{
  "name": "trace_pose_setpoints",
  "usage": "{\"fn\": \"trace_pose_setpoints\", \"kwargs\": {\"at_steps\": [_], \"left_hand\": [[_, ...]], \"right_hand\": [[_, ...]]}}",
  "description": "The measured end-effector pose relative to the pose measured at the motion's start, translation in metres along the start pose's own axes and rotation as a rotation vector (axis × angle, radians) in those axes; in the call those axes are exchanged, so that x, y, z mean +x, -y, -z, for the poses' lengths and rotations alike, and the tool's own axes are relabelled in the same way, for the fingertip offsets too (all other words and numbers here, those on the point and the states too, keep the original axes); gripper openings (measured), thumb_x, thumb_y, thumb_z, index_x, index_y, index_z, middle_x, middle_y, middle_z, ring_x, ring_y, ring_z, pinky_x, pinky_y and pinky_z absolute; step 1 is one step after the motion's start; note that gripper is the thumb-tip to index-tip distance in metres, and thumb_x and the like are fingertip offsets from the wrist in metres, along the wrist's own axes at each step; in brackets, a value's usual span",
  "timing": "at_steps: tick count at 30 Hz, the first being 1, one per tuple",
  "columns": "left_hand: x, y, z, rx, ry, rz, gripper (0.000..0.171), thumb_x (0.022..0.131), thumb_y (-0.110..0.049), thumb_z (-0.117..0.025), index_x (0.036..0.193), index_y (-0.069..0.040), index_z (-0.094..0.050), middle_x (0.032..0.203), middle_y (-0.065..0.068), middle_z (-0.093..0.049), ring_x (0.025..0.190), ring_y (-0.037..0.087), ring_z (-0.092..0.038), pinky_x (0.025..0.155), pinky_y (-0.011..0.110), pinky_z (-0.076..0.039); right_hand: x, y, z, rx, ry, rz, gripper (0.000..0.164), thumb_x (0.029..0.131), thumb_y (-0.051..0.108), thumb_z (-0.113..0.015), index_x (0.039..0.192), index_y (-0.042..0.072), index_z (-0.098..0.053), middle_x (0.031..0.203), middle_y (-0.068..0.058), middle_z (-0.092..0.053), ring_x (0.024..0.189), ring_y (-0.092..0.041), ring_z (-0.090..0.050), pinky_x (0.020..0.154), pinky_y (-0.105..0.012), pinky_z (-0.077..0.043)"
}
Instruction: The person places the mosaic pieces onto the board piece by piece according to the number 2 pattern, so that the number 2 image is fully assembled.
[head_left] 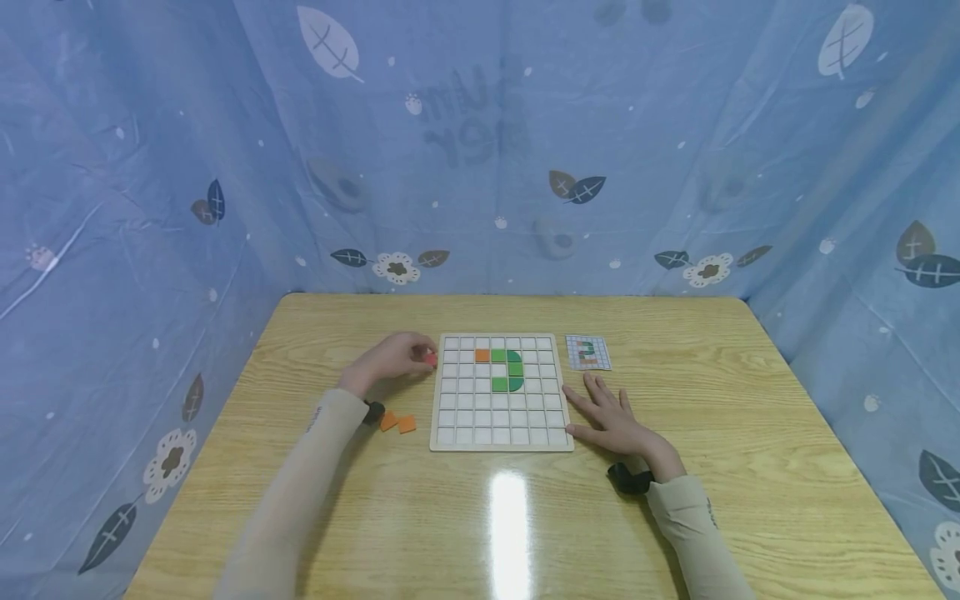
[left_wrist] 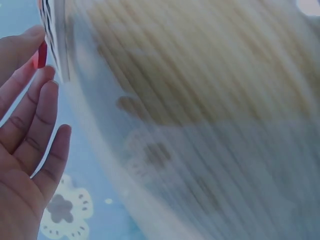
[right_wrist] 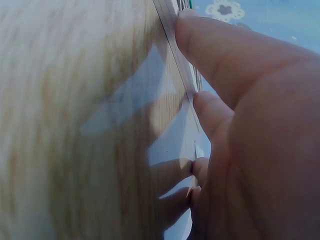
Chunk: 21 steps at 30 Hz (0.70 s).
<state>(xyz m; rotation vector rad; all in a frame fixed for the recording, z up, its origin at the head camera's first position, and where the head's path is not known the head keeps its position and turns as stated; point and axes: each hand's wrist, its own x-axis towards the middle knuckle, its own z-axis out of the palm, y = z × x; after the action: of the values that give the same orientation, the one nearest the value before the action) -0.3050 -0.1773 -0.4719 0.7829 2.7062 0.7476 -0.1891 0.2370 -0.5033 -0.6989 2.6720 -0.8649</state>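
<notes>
Between thumb and index finger, my left hand [head_left: 393, 357] pinches a small red tile [left_wrist: 42, 55] at the upper left side of a white grid board [head_left: 465, 412]. Its other fingers are loosely extended in the left wrist view. On the board, an orange square tile [head_left: 482, 355] and several green tiles [head_left: 515, 369], some with rounded corners, form a hooked shape. My right hand [head_left: 611, 421] lies with spread fingers at the board's right side, thumb and index fingertip right at its edge. Below my left wrist lie two loose orange tiles [head_left: 407, 424].
A small pattern card [head_left: 588, 352] printed with a grid and a green and orange figure lies just right of the board, beyond my right fingertips. The wooden table [head_left: 420, 517] ends at a blue patterned curtain [head_left: 480, 167] behind and on both sides.
</notes>
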Motion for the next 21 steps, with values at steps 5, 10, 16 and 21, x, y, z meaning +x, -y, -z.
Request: {"fn": "trace_pose_setpoints", "kwargs": {"at_steps": [5,10,16,21], "left_hand": [[0.003,-0.009,-0.002,-0.038,0.019,-0.003,0.03,0.083,-0.022,-0.071,0.109,-0.01,-0.065,0.094,-0.002,-0.065,0.084,0.01,-0.059,0.079,0.03,-0.049],[0.006,-0.016,-0.005,-0.044,0.03,-0.004,0.031,0.082,-0.022,-0.071,0.11,-0.011,-0.065,0.095,-0.004,-0.064,0.086,0.009,-0.058,0.08,0.028,-0.048],[0.01,-0.025,-0.008,-0.043,0.038,-0.008,0.033,0.081,-0.023,-0.072,0.112,-0.012,-0.065,0.097,-0.006,-0.064,0.088,0.009,-0.058,0.082,0.028,-0.048],[0.014,-0.033,-0.012,-0.049,0.055,-0.045,0.032,0.082,-0.02,-0.072,0.112,-0.013,-0.065,0.095,-0.006,-0.063,0.085,0.009,-0.057,0.079,0.029,-0.048]], "right_hand": [[0.001,0.0,0.001,0.0,0.0,-0.002,0.068,0.092,0.041,-0.053,0.148,0.017,-0.023,0.153,-0.022,0.001,0.139,-0.042,0.008,0.101,-0.065,0.014],[0.001,0.002,0.002,-0.004,0.009,-0.007,0.068,0.092,0.041,-0.053,0.148,0.017,-0.023,0.154,-0.021,0.001,0.139,-0.042,0.008,0.101,-0.065,0.014],[0.001,0.002,0.002,-0.002,0.005,-0.002,0.068,0.092,0.04,-0.053,0.148,0.017,-0.023,0.153,-0.022,0.001,0.139,-0.043,0.008,0.101,-0.065,0.014],[0.0,0.002,0.001,-0.012,-0.002,-0.004,0.067,0.092,0.041,-0.053,0.148,0.018,-0.024,0.153,-0.022,-0.001,0.139,-0.043,0.007,0.101,-0.066,0.012]]}}
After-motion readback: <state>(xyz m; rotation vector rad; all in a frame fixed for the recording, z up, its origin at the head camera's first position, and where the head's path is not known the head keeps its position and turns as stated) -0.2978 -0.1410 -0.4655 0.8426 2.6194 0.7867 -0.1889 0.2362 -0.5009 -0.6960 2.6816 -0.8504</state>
